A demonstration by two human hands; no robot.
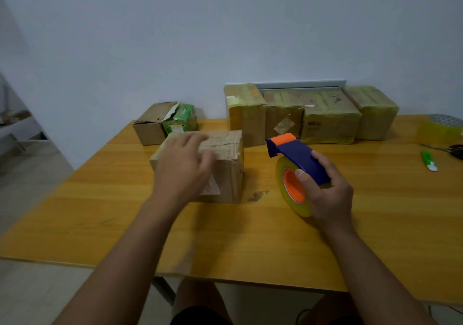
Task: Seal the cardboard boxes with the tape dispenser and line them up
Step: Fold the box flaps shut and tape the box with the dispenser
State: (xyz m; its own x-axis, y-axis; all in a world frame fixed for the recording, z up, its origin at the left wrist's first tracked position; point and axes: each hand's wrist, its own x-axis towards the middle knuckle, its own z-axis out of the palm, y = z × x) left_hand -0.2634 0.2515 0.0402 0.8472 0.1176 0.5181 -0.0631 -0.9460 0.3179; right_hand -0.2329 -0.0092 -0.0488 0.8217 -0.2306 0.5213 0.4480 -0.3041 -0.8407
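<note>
Your right hand [325,192] grips the blue and orange tape dispenser with its yellowish roll [298,169], thumb against the orange hub, cutter end pointing away and to your left. The unsealed brown cardboard box [225,167] sits just to the left of it on the yellow wooden table [250,237], apart from the dispenser. Its top seam seems to run left to right, though blur makes that uncertain. Your left hand [183,169] lies over the box's near top edge, fingers spread and relaxed, steadying rather than clutching. Four tape-wrapped cardboard boxes [328,119] already stand in a row behind, so the dispenser must travel leftward onto the box top
</note>
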